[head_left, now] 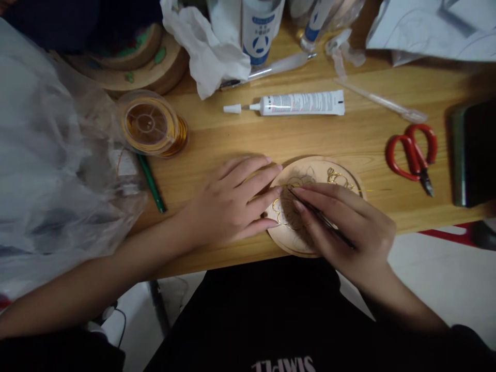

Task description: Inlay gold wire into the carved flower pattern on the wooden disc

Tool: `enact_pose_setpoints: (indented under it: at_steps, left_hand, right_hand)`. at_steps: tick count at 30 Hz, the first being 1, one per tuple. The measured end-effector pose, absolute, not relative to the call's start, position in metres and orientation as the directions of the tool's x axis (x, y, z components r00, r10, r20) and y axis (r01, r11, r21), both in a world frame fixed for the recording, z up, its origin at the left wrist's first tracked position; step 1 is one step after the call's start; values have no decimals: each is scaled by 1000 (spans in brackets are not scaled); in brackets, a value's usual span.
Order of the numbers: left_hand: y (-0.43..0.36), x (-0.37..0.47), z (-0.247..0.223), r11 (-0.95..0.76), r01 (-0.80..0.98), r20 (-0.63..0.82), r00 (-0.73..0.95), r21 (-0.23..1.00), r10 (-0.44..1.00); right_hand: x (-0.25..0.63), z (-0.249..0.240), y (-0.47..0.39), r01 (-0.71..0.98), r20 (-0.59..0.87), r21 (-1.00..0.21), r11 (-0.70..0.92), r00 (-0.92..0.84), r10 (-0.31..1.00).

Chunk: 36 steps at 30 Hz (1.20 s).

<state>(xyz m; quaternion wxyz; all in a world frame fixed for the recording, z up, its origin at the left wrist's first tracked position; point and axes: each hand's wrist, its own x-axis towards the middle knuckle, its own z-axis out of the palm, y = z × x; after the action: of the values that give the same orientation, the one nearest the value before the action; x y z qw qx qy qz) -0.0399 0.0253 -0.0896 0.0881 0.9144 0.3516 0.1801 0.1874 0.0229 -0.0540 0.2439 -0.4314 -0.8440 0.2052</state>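
A round wooden disc [306, 168] lies near the table's front edge, with pencilled flower lines and bent gold wire [276, 211] along parts of them. My left hand [236, 201] rests flat with fingers spread, its fingertips on the disc's left rim. Over the disc, my right hand [349, 217] pinches dark, slim tweezers [329, 223], their tips down near the drawing's middle. Whether the tips hold wire is too small to tell. Another gold wire outline [339, 178] sits at the disc's upper right, and a thin yellow strand [364, 190] sticks out past the right rim.
Beyond the disc lies a white glue tube [302, 103] with a pointed nozzle. Red-handled cutters [416, 155] and a dark device [475, 155] are at right. A gold wire spool [151, 124], green pen [151, 183] and plastic bag [58, 170] occupy the left. Bottles [259, 36] stand behind.
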Motion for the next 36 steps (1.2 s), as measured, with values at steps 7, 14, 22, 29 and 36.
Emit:
enact_pose_setpoints:
  at_steps: [7, 14, 22, 29, 36]
  left_hand:
    - [26, -38, -89, -765, 583, 317, 697, 273, 644]
    - [28, -40, -87, -769, 581, 293, 712, 266, 638]
    - [28, -41, -87, -742, 572, 248, 708, 349, 662]
    - [28, -40, -87, -763, 588, 282, 709, 270, 646]
    - [27, -41, -87, -742, 589, 260, 698, 321, 667]
  right_hand:
    - [187, -57, 25, 616, 242, -571, 542, -505, 829]
    - [186, -57, 27, 606, 229, -594, 529, -502, 834]
    - [182, -57, 28, 598, 189, -682, 421, -413, 891]
    - [181, -56, 29, 598, 180, -676, 430, -432, 884]
    - [178, -58, 27, 590, 204, -692, 416, -394, 896]
